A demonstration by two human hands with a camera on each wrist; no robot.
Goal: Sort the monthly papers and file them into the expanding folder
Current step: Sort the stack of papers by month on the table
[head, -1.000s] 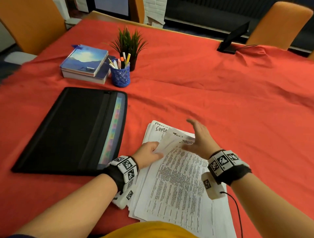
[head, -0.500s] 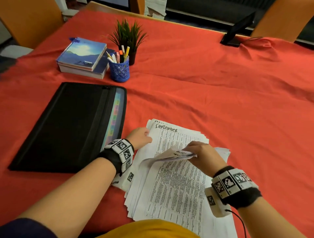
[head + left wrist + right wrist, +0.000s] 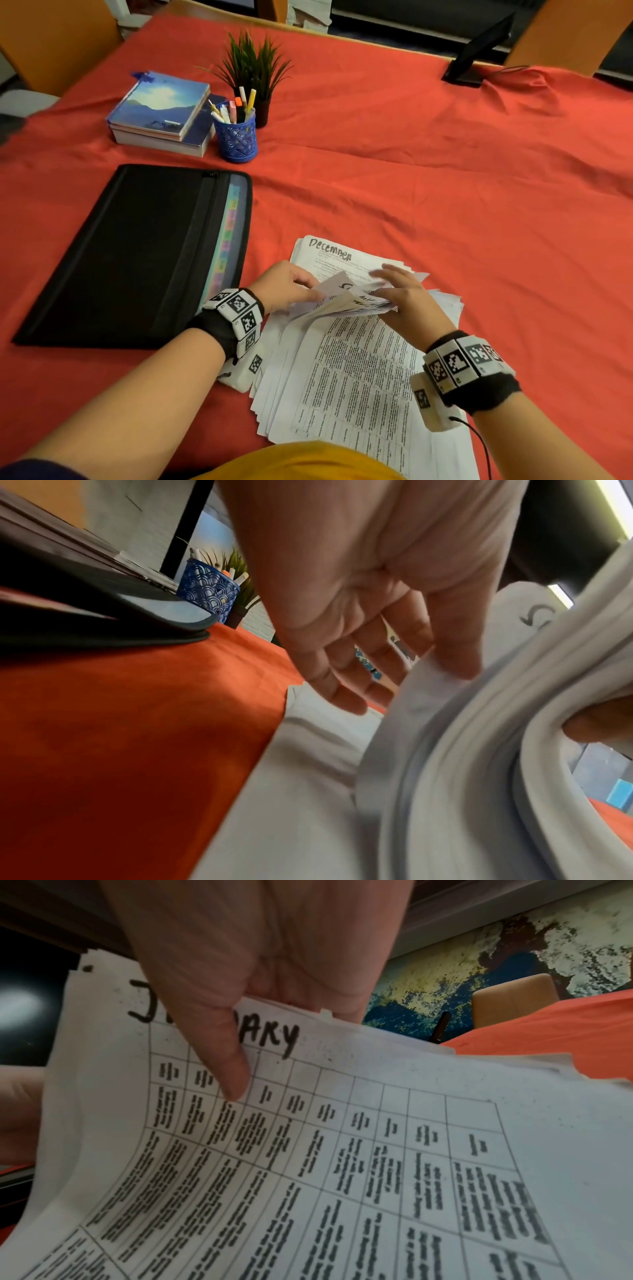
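A loose stack of printed monthly papers (image 3: 359, 377) lies on the red cloth just in front of me. My right hand (image 3: 400, 294) pinches the far ends of several sheets (image 3: 346, 301) and bends them up toward me. Its thumb lies on a sheet headed January (image 3: 342, 1150). Under the raised sheets a page headed December (image 3: 335, 255) shows. My left hand (image 3: 287, 286) is at the left edge of the stack: its straight fingers (image 3: 342, 696) reach down to the lower pages and its thumb touches the raised bundle (image 3: 479, 750). The black expanding folder (image 3: 137, 253) lies flat to the left, its coloured tabs showing.
Behind the folder stand a pile of books (image 3: 161, 113), a blue pen cup (image 3: 236, 138) and a small potted plant (image 3: 255, 68). A dark tablet on a stand (image 3: 476, 65) is at the far right edge. Orange chairs (image 3: 51, 41) ring the table. Red cloth (image 3: 445, 205) covers it.
My right hand has lifted more sheets: the exposed page was September, now it is December. My left hand has moved in against the raised bundle.
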